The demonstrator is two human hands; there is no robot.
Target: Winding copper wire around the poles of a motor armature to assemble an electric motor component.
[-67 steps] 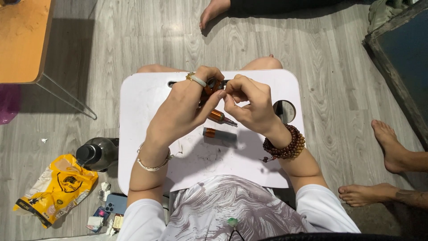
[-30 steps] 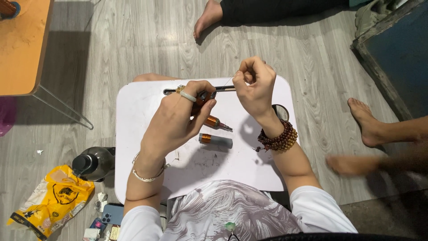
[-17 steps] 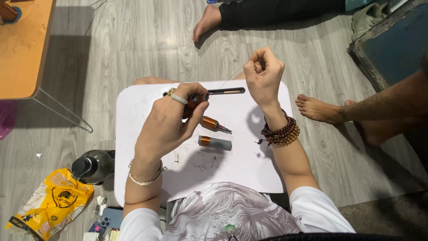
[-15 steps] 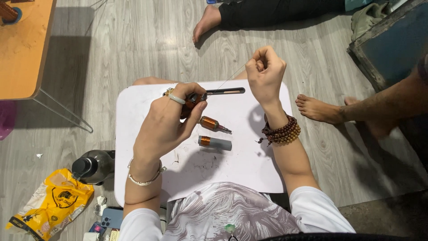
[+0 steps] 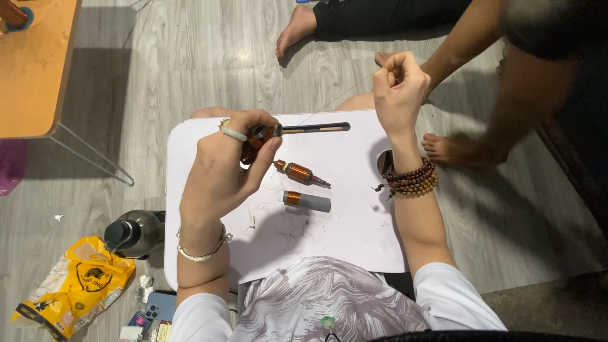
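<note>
Copper coil piece (image 5: 258, 135): small, wound in reddish wire, pinched in the curled fingers of the left hand (image 5: 221, 171) above the white lap table (image 5: 329, 234); its far side is hidden by the fingers.
Fine wire (image 5: 329, 101): thin, pale strand, hard to make out, running taut from the coil piece to the right hand (image 5: 399, 92), whose fingertips close on its end.
Table surface: smooth white plastic with rounded corners, smudged grey near the middle.
Loose parts: a copper-wound rotor on a shaft (image 5: 301, 173) and a grey cylinder with a copper band (image 5: 307, 201), lying just beside each other.
Slim dark tool (image 5: 316, 128): lies along the far edge.
Yellow packet (image 5: 73, 288): crinkled, dark print, on the grey plank floor at left.
Dark bottle (image 5: 130, 234): beside the table, partly hidden.
</note>
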